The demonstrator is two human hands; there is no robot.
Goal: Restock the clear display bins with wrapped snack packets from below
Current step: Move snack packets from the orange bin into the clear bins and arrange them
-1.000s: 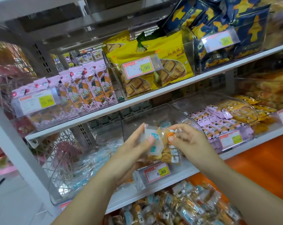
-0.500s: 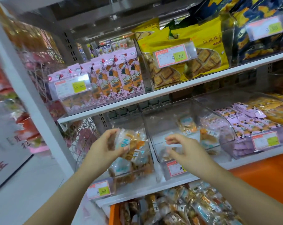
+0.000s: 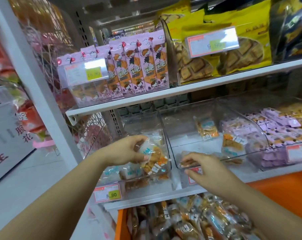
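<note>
Over the left clear bin (image 3: 165, 144), the left hand's fingers (image 3: 144, 158) curl from below and the thumb presses from above, pinching a wrapped snack packet (image 3: 155, 158). The left hand (image 3: 126, 151) holds it tilted above the bin's open top, its clear film showing brown pieces and blue and orange print. Similar packets lie beneath it in the bin, piled against the front wall.

Just to the right, the right hand (image 3: 205, 167) sits at the front lip of the middle clear bin (image 3: 190, 144). Its fingers (image 3: 188, 159) are bent and close together over the rim, next to a brownish packet behind the clear wall; I cannot tell whether they pinch it or only touch the rim. Two more packets (image 3: 207, 129) lie further back in this bin, well apart from the hand.

Both bins stand side by side on a white shelf (image 3: 164, 196), and a price tag (image 3: 107, 194) reading 8,80 hangs on the left bin's front. A third bin to the right holds purple packets (image 3: 276, 129). Below the shelf, an orange crate (image 3: 122, 226) is heaped with wrapped snack packets of the same kind. On the upper shelf stand pink cartons (image 3: 143, 66) beside yellow bags (image 3: 233, 54).
</note>
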